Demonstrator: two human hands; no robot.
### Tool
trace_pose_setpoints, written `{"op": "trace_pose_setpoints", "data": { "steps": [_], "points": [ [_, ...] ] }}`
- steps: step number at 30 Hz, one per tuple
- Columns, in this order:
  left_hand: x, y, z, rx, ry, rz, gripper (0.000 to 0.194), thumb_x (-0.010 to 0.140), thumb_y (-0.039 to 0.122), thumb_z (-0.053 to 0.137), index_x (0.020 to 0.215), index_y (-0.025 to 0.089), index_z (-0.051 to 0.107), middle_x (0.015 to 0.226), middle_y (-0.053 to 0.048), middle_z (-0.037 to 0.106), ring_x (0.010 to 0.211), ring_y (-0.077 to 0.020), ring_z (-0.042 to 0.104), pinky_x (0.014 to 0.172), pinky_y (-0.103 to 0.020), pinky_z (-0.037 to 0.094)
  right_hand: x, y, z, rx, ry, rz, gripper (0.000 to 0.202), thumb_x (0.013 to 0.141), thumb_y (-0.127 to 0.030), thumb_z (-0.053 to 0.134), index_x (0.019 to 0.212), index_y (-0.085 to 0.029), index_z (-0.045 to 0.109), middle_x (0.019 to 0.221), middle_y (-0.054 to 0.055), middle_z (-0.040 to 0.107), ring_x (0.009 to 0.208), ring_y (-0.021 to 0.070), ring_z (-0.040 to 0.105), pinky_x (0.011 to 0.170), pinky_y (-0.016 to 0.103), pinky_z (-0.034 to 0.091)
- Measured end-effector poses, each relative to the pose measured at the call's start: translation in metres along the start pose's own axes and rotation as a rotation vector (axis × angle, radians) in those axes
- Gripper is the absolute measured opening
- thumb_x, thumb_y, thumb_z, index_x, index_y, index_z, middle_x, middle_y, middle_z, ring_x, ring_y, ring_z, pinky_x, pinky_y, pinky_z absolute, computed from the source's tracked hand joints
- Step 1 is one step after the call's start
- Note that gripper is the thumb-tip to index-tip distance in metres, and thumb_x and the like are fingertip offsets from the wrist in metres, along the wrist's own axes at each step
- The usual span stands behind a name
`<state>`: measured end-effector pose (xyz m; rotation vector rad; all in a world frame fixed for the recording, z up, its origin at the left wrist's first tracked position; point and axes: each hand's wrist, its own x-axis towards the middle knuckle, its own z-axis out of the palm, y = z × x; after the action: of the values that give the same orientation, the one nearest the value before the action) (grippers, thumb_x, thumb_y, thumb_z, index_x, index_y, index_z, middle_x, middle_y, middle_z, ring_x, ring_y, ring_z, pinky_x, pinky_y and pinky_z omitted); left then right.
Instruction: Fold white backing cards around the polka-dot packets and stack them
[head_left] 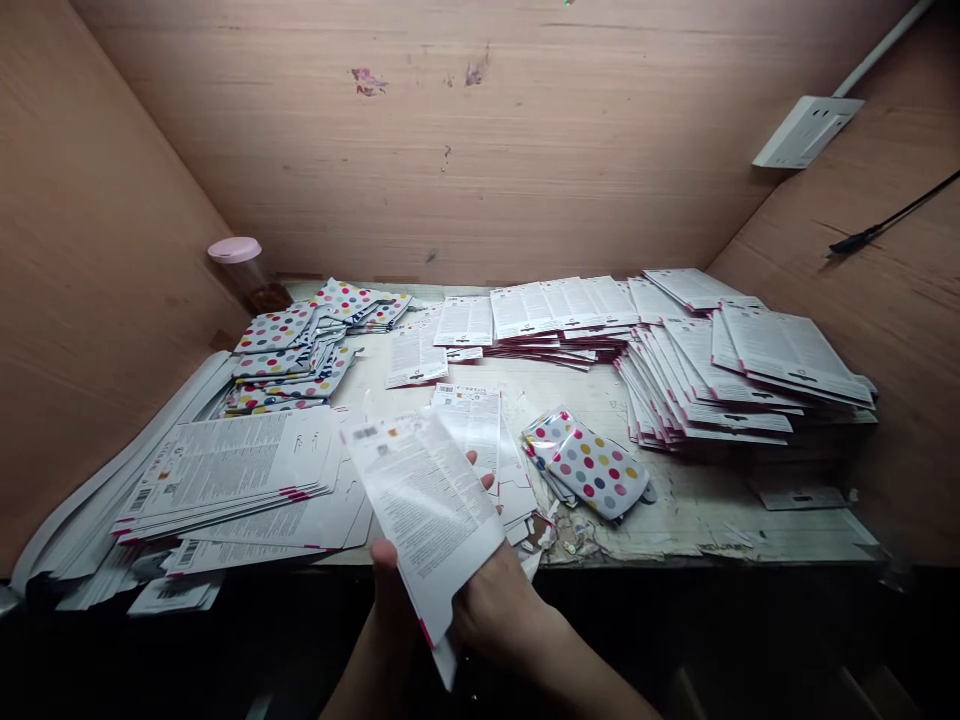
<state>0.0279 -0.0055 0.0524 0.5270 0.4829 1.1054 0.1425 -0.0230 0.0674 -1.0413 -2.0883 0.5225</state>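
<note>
A white printed card sleeve [427, 500] is tilted in front of me, over the table's front edge. My left hand [390, 585] holds its lower left side, with the thumb showing at the edge. Behind and under the sleeve's right side is my right hand [499, 590], its fingertips showing past the far edge; its palm is hidden. Just beyond lie more printed cards [480, 420]. To the right, polka-dot pouches [596, 465] in clear wrap rest on the table.
Printed cards [225, 465] are stacked at the left, below folded polka-dot pouches [277, 330]. More card stacks [562, 305] line the back, with others [787, 350] at the right. A pink-lidded jar [236, 250] stands back left. Wooden panels [450, 150] enclose the table [675, 510].
</note>
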Motion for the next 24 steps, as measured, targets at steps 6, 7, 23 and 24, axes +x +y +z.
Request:
{"op": "trace_pose_setpoints", "data": {
  "steps": [6, 7, 23, 24],
  "points": [
    [0.007, 0.006, 0.003, -0.051, -0.026, 0.005, 0.103, 0.063, 0.082, 0.058, 0.144, 0.021, 0.040, 0.149, -0.015, 0.041, 0.138, -0.0448, 0.030, 0.113, -0.061, 0.023, 0.006, -0.002, -0.006, 0.068, -0.121, -0.055, 0.054, 0.086, -0.019, 0.042, 0.140, -0.015, 0.044, 0.129, 0.012, 0.060, 0.123, 0.0266, 0.051, 0.104, 0.040, 0.043],
    [0.007, 0.008, 0.001, -0.052, 0.011, -0.022, 0.099, 0.066, 0.079, 0.059, 0.142, 0.018, 0.042, 0.147, -0.017, 0.044, 0.136, -0.0450, 0.033, 0.113, -0.061, 0.022, 0.004, -0.004, -0.013, 0.104, -0.157, -0.045, 0.053, 0.087, -0.020, 0.043, 0.140, -0.015, 0.044, 0.130, 0.012, 0.059, 0.123, 0.0260, 0.051, 0.102, 0.038, 0.045],
    [0.008, 0.028, -0.002, -0.233, 0.119, 0.015, 0.104, 0.077, 0.077, 0.044, 0.153, 0.021, 0.001, 0.148, -0.023, 0.039, 0.138, -0.0458, 0.030, 0.108, -0.070, 0.020, -0.098, 0.174, -0.104, -0.640, -0.241, 0.211, 0.077, 0.076, -0.002, 0.042, 0.150, -0.013, 0.026, 0.150, 0.018, 0.038, 0.141, 0.0295, 0.030, 0.109, 0.049, 0.039],
    [0.008, 0.026, -0.003, -0.246, 0.129, 0.018, 0.104, 0.077, 0.078, 0.043, 0.153, 0.021, 0.002, 0.148, -0.023, 0.039, 0.138, -0.0462, 0.029, 0.108, -0.071, 0.019, -0.097, 0.166, -0.107, -0.633, -0.191, 0.169, 0.077, 0.076, 0.001, 0.039, 0.151, -0.014, 0.026, 0.147, 0.017, 0.043, 0.138, 0.0284, 0.036, 0.107, 0.048, 0.042]
  ]
}}
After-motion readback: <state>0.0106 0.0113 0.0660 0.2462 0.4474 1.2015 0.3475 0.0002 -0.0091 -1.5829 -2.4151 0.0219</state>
